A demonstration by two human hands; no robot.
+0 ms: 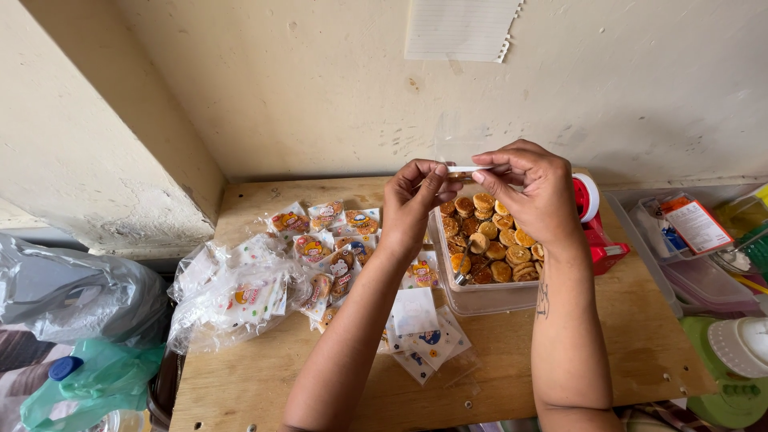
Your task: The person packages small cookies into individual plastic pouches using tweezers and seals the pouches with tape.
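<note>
Hands, two, raised over one clear tub point(480, 298) of small cookies: left hand point(412, 204) and right hand point(532, 188) both pinching one small clear packet point(462, 170); one red tape dispenser point(596, 228) sitting right.

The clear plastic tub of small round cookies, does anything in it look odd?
A metal spoon is left standing among the cookies in the clear plastic tub. Otherwise nothing looks spilled or damaged.

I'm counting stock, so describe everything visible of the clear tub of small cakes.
The clear plastic tub is rectangular, open-topped and upright on the wooden table, beside a red tape dispenser. Small round golden-brown cakes nearly fill it, with a metal spoon among them. Both hands hover above without touching it.
</note>
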